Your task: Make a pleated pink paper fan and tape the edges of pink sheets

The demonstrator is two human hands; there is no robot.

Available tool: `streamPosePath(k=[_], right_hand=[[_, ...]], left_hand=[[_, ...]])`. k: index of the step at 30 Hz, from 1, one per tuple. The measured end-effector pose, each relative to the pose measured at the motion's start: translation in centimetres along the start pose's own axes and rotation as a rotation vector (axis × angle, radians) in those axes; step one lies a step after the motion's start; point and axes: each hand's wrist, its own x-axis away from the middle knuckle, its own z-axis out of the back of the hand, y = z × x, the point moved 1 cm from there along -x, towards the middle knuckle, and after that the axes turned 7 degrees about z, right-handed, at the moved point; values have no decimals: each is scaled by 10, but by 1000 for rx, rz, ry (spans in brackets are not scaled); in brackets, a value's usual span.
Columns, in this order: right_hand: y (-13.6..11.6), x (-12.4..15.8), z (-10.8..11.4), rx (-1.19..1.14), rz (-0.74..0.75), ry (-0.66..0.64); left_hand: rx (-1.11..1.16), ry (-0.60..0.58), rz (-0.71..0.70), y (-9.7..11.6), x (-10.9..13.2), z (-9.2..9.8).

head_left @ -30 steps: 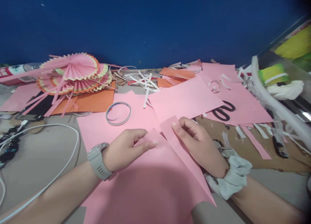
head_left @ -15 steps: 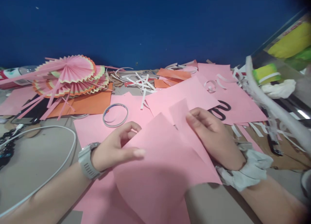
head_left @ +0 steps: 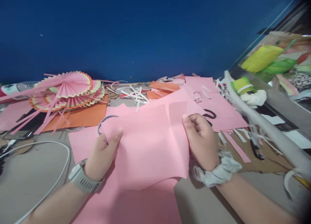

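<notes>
A pink paper sheet (head_left: 148, 146) with a folded strip along its right edge is lifted off the table, facing me. My left hand (head_left: 103, 154), with a grey watch on the wrist, pinches its left edge, thumb on the front. On the folded right edge my right hand (head_left: 201, 141) is closed, a grey scrunchie on that wrist. Beneath the sheet lies another pink sheet (head_left: 136, 204) flat on the table.
A stack of pleated pink paper fans (head_left: 68, 88) and an orange sheet (head_left: 80, 115) lie at the left. White paper strips (head_left: 132, 92), black scissors (head_left: 210, 115) on pink paper, a tape ring (head_left: 103, 122) and a white cable (head_left: 48, 146) surround the hands. Brown cardboard (head_left: 257, 159) lies to the right.
The pink sheet went from lying on the table to being lifted and turned upright between both hands. My left hand moved from its top to its left edge.
</notes>
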Motion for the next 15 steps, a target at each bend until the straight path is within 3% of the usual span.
streamPosePath(k=[7, 13, 15], right_hand=[[1, 0, 0, -54, -46, 29], [-1, -3, 3, -296, -125, -340], [0, -2, 3, -340, -151, -369]], left_hand=[[-85, 45, -10, 0, -1, 3], [38, 165, 2, 3, -2, 6], [163, 165, 7, 4, -1, 5]])
